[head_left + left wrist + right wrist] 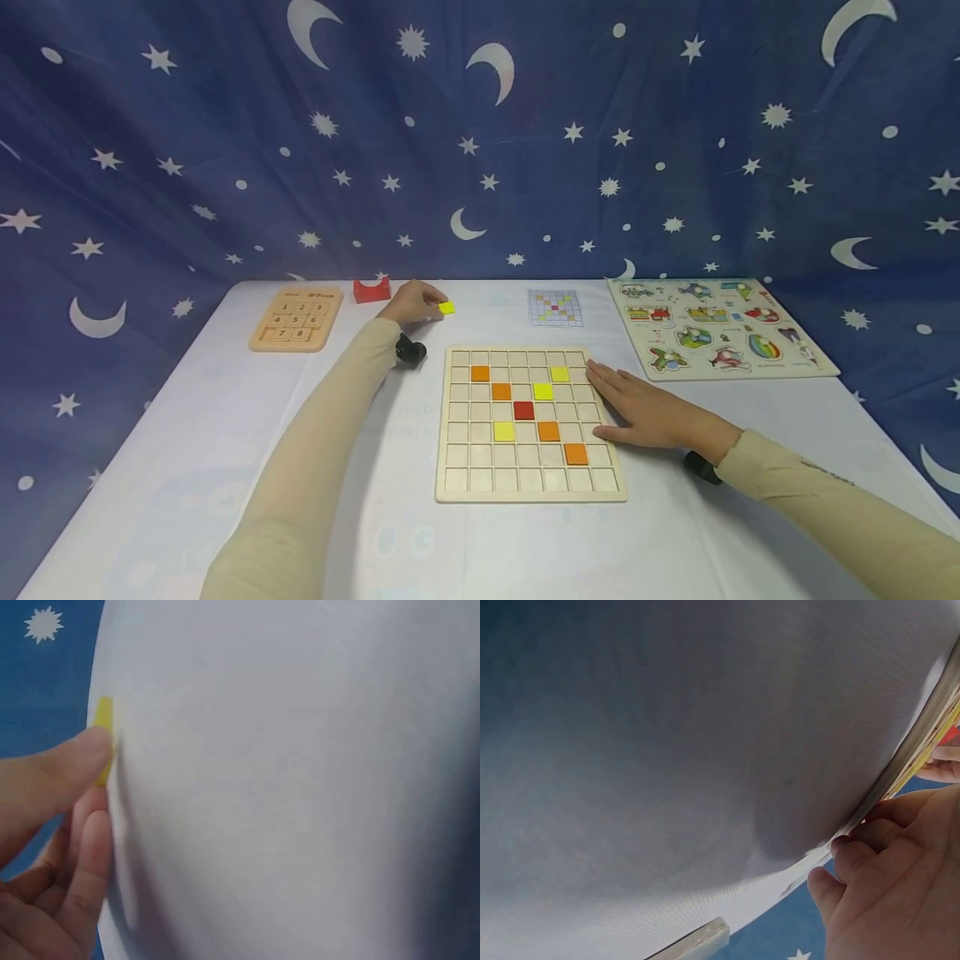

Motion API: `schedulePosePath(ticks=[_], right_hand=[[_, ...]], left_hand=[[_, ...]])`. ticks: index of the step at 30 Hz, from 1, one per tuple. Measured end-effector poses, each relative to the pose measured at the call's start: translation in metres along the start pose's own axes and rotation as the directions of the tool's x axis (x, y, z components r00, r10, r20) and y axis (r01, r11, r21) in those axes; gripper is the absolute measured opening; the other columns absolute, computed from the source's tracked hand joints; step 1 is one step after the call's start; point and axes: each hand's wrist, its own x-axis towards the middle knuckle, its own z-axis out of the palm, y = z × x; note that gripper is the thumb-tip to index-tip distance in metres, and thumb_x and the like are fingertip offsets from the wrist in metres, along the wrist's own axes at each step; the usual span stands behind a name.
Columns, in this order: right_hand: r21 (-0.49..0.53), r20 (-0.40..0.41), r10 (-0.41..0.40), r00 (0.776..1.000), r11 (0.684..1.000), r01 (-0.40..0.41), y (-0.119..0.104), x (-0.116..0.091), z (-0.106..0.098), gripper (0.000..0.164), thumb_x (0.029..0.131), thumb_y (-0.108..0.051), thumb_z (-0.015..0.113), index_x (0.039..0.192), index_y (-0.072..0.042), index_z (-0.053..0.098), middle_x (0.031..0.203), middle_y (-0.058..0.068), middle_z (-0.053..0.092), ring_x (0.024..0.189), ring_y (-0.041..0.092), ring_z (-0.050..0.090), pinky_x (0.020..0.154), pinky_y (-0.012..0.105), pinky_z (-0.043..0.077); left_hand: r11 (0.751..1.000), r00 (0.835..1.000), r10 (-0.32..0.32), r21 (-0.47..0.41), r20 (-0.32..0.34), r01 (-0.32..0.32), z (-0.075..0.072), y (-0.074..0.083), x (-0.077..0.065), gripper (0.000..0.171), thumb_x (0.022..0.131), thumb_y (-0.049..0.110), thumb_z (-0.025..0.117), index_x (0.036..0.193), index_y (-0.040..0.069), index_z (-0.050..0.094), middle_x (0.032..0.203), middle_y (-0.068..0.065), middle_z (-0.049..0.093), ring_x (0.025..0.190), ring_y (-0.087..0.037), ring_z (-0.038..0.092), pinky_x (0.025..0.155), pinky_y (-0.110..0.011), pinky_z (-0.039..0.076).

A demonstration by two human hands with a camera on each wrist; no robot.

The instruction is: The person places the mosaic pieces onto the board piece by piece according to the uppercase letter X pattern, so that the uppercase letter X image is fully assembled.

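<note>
My left hand (415,303) pinches a yellow square tile (447,307) beyond the board's far left corner. In the left wrist view the thumb presses on the tile (105,741), seen edge-on. My right hand (652,408) rests with extended fingers against the right edge of a wooden grid board (532,495). Set in the board's cells are a red tile (523,410) near the middle, several orange tiles (549,431) along one diagonal, and yellow tiles (504,431) along the other. The right wrist view shows the right hand (900,877) at the board's side.
A small printed grid card (555,308) lies behind the board. At the back left are a wooden number puzzle (296,320) and a red notched block (372,290). A picture puzzle board (720,330) lies at the back right. A starry blue curtain (480,150) hangs behind the white table.
</note>
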Motion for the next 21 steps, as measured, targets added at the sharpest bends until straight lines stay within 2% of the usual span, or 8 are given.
schedulePosePath(ticks=[4,8,13,17,21], right_hand=[[0.001,0.003,-0.004,1.000,1.000,0.004,-0.0004,0.0002,-0.0008,0.093,0.087,-0.067,0.043,0.151,-0.007,0.012,0.159,0.012,0.010,0.144,0.032,0.020,0.114,0.051,0.023],[0.000,-0.002,-0.013,1.000,1.000,0.013,-0.0005,0.0004,-0.0005,0.093,0.088,-0.067,0.042,0.151,-0.005,0.013,0.158,0.014,0.011,0.143,0.035,0.021,0.114,0.053,0.023],[-0.002,-0.007,-0.010,1.000,1.000,0.010,-0.0003,0.0006,0.0011,0.093,0.087,-0.067,0.042,0.151,-0.007,0.013,0.158,0.013,0.011,0.144,0.033,0.021,0.114,0.051,0.023],[-0.008,-0.014,-0.016,1.000,1.000,0.015,0.0008,0.0006,0.0014,0.092,0.088,-0.066,0.043,0.151,-0.006,0.013,0.158,0.013,0.012,0.143,0.033,0.022,0.114,0.051,0.024],[-0.013,-0.019,-0.026,0.999,1.000,0.025,0.0013,0.0008,0.0006,0.092,0.088,-0.065,0.042,0.150,-0.004,0.014,0.158,0.015,0.012,0.143,0.034,0.021,0.113,0.052,0.024]], left_hand=[[0.999,0.999,-0.030,-0.013,0.031,0.030,-0.0011,0.0007,-0.0004,0.037,0.079,0.003,0.070,0.115,0.002,0.066,0.110,-0.015,0.065,0.089,-0.019,0.054,0.075,-0.023,0.046],[0.998,0.998,-0.052,-0.017,0.023,0.052,0.0014,-0.0001,0.0040,0.036,0.076,0.002,0.073,0.112,0.002,0.068,0.104,-0.014,0.066,0.086,-0.018,0.053,0.072,-0.022,0.046],[1.000,0.998,-0.029,0.005,0.054,0.029,0.0012,0.0014,0.0024,0.034,0.076,-0.001,0.072,0.110,0.003,0.069,0.100,-0.011,0.065,0.085,-0.018,0.051,0.073,-0.023,0.045],[1.000,0.995,0.011,0.003,0.095,-0.011,-0.0009,0.0032,-0.0020,0.034,0.077,-0.002,0.071,0.111,0.002,0.069,0.104,-0.012,0.066,0.088,-0.018,0.051,0.079,-0.025,0.046],[1.000,0.996,0.018,-0.001,0.092,-0.018,-0.0016,0.0038,-0.0031,0.034,0.077,-0.001,0.071,0.111,0.001,0.068,0.109,-0.014,0.066,0.089,-0.019,0.052,0.083,-0.027,0.047]])
